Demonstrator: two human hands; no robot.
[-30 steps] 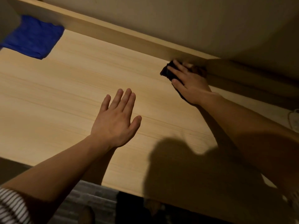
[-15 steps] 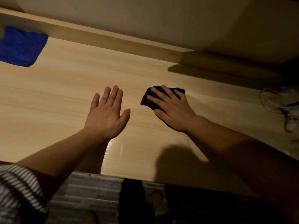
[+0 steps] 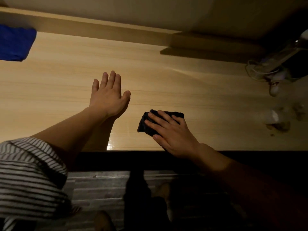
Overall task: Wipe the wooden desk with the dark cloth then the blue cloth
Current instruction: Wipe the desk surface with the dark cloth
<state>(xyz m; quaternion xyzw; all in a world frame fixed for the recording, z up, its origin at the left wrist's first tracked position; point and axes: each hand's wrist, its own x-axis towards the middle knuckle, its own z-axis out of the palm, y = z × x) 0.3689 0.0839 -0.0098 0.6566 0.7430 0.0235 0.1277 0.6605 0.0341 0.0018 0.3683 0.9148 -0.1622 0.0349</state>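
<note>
Since the earlier frame, right hand (image 3: 171, 132) dragged dark cloth (image 3: 146, 124) from desk's back edge to front edge, fingers spread, pressing it down. Left hand (image 3: 108, 95) lay open-palmed on wooden desk (image 3: 166, 84). Blue cloth (image 3: 15, 42) sat far left.

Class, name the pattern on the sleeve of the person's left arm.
Dark and light stripes on the sleeve, seen in the head view.

Your wooden desk (image 3: 58, 84) pale, smooth, grained, glossy near its front edge, dark cloth (image 3: 146, 125) matt, crumpled, blue cloth (image 3: 15, 42) soft, matt
</note>
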